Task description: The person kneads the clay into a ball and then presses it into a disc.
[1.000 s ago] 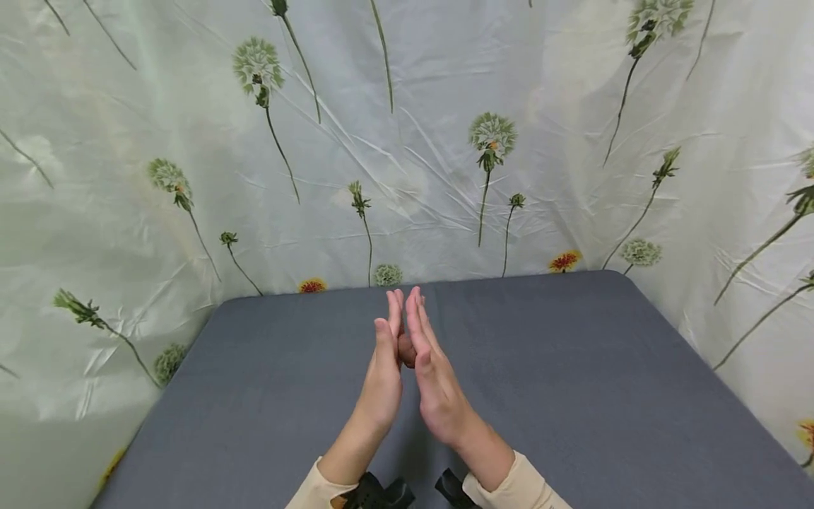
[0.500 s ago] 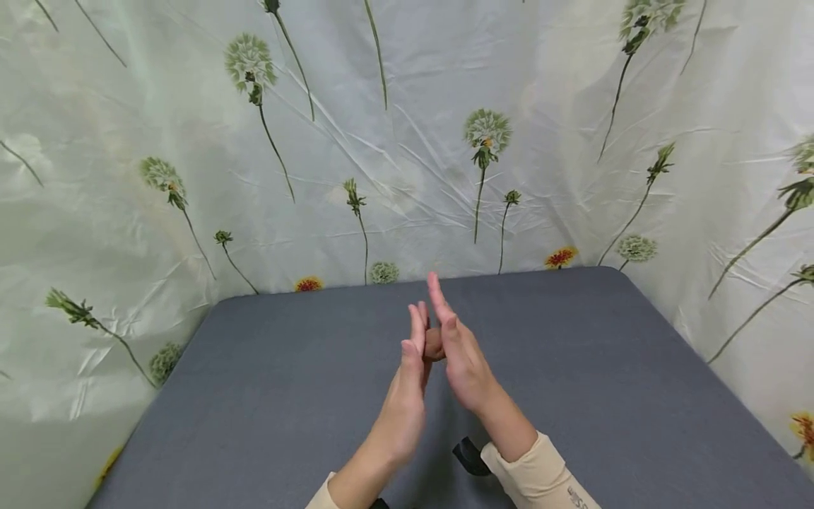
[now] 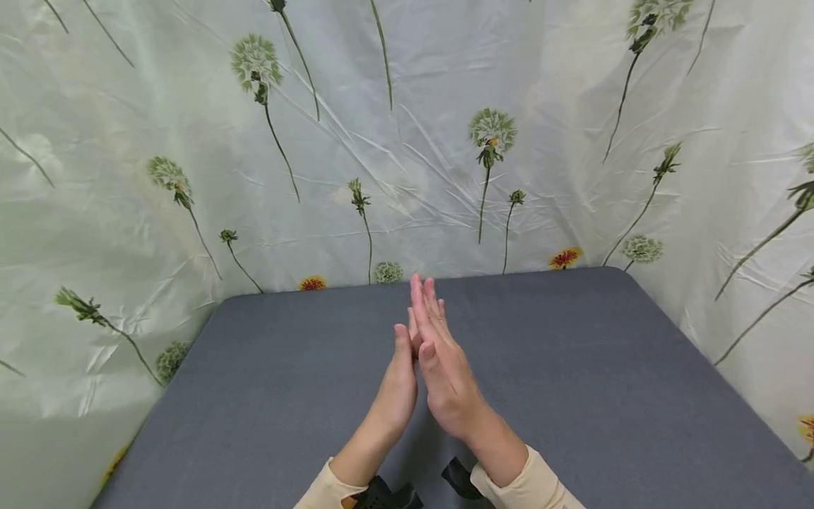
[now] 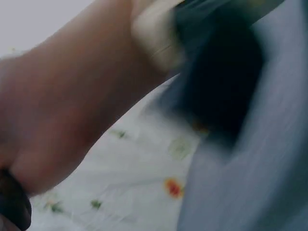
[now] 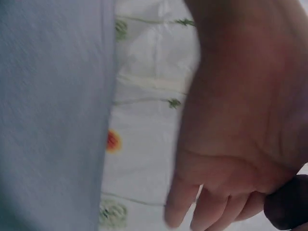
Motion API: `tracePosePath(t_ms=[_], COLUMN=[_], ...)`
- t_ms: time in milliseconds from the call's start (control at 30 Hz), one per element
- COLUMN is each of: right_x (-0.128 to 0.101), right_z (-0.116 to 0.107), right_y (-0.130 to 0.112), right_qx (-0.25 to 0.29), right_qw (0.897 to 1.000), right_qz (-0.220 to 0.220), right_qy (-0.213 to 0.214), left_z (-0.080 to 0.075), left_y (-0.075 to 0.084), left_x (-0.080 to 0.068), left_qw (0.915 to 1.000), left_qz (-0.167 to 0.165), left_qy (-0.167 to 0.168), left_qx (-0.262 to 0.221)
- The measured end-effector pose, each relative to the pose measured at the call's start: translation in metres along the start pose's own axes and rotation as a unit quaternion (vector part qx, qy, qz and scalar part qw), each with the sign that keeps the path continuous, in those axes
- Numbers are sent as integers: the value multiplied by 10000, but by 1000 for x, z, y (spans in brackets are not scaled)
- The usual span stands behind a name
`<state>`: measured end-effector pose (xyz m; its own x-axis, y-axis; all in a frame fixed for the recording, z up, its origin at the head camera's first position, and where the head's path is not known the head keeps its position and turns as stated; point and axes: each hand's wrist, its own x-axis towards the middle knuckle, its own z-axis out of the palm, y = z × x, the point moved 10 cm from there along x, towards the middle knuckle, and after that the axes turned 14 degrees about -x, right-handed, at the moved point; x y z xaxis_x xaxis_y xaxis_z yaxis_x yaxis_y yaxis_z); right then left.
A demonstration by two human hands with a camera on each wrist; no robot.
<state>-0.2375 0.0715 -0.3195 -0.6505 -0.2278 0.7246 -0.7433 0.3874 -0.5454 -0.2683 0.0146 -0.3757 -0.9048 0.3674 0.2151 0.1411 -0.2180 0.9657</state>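
Palm faces palm above the middle of the table, fingers straight and pointing away from me. My left hand (image 3: 396,392) presses from the left, and its fingers are mostly hidden behind my right hand (image 3: 450,382). Between the palms sits a small rounded brown lump like modelling clay, covered by the hands in the head view. It shows as a dark lump (image 4: 14,202) in the left wrist view's lower corner. In the right wrist view the same lump (image 5: 288,204) lies against the palm near the finger bases. The left wrist view is blurred.
A grey cloth-covered table (image 3: 286,396) spreads beneath the hands, with rounded far corners. Behind and around it hangs a pale curtain (image 3: 407,141) printed with dandelions. Black straps (image 3: 461,479) sit at the wrists beside cream sleeves (image 3: 528,484).
The palms rub along each other: half a second ago the hands were further right, the lump visible between them. Now they are back left, with the lump hidden in the head view.
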Motion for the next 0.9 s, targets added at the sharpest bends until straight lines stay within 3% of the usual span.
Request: tracePosePath(t_ms=[133, 233, 333, 433, 567, 633, 700, 800, 900], right_x=[3, -1, -8, -14, -18, -16, -11, -2, 4], right_z=[-13, -8, 8, 23, 32, 29, 20, 1, -15], right_y=[23, 44, 51, 43, 25, 14, 2, -12, -12], right_qx=[64, 469, 876, 964, 816, 637, 325, -87, -232], right_qw=[9993, 9951, 9885, 9869, 9904, 9942, 9983, 9999, 9996], right_qz=[365, 856, 1144, 1115, 886, 657, 318, -73, -146], right_qy=[19, -158, -459, -660, -679, -564, -369, -43, 103], left_z=[20, 21, 12, -4, -25, -28, -23, -2, 18], left_y=[-8, 0, 14, 23, 19, 15, 11, 4, 3], left_x=[-7, -10, -10, -7, 0, 4, 6, 2, -5], left_qw=[9992, 9995, 9999, 9987, 9970, 9974, 9986, 9995, 9980], left_qz=[-294, -202, 118, 334, 327, 231, 114, -127, -222], left_qy=[-269, -201, 5, 345, 694, 677, 487, -27, -498], left_qx=[-79, -93, 17, 140, 43, -49, -191, -304, -323])
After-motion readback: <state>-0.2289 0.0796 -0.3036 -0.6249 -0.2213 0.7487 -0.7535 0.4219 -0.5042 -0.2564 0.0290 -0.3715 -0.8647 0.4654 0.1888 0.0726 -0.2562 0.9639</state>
